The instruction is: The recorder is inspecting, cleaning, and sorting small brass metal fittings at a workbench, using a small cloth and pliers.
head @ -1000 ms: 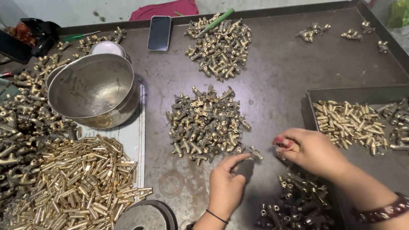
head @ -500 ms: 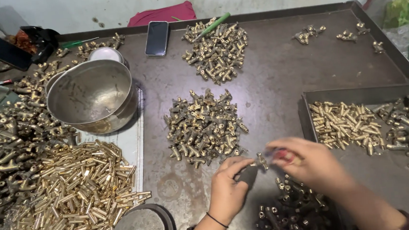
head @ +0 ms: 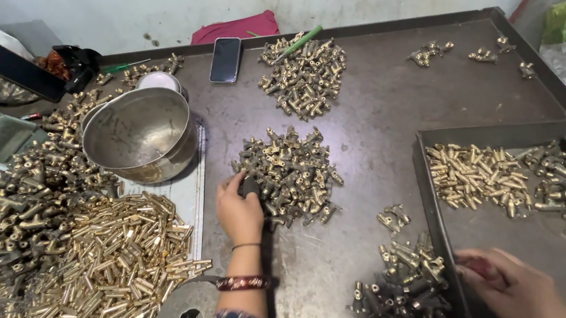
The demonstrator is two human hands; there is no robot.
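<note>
My left hand (head: 239, 212) rests at the left edge of the middle pile of dark brass fittings (head: 294, 175), fingers curled over one dark fitting (head: 250, 184). It wears a bangle and a thin thread at the wrist. My right hand (head: 512, 286) is blurred at the bottom right, inside the near corner of a dark metal tray (head: 494, 234). Whether it holds anything is unclear. Between my hands lies a small heap of fittings (head: 401, 280).
A steel bowl (head: 138, 132) stands at the left, beside a big heap of brass tubes (head: 115, 270) and fittings (head: 27, 197). Another fitting pile (head: 304, 78), a green-handled tool (head: 300, 43) and a phone (head: 225, 59) lie at the back. A round metal disc (head: 184, 312) sits near my left arm.
My hands were together over the near heap, working on one fitting. They have since parted: the left has gone forward to the middle pile, the right has gone back to the tray corner.
</note>
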